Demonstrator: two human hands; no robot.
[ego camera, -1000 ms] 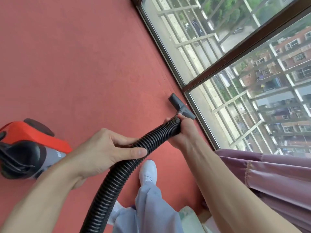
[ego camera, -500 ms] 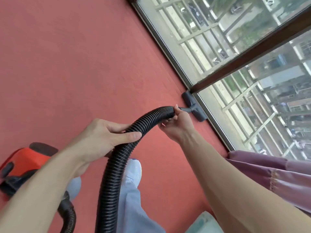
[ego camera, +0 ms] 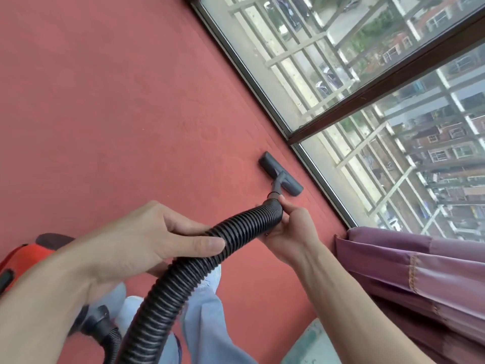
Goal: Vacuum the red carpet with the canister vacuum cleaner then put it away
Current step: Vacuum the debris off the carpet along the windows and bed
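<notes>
A black ribbed vacuum hose (ego camera: 183, 271) curves up from the lower middle toward a small grey floor nozzle (ego camera: 283, 177) that lies on the red carpet (ego camera: 118, 114), a short way from the window frame. My right hand (ego camera: 291, 229) grips the hose's front end just behind the nozzle. My left hand (ego camera: 147, 243) holds the hose further back, thumb laid along its top. The red and black canister (ego camera: 23, 258) sits at the left edge, mostly hidden by my left forearm.
A floor-to-ceiling window with a dark frame (ego camera: 341, 114) borders the carpet on the right. A purple curtain (ego camera: 420, 279) hangs at the lower right. My legs in light blue trousers (ego camera: 204, 324) stand under the hose.
The nozzle swung against the window frame half a second ago and has now come back a little onto the carpet. The canister has slid lower and further left in view. Both hands kept hold of the hose.
</notes>
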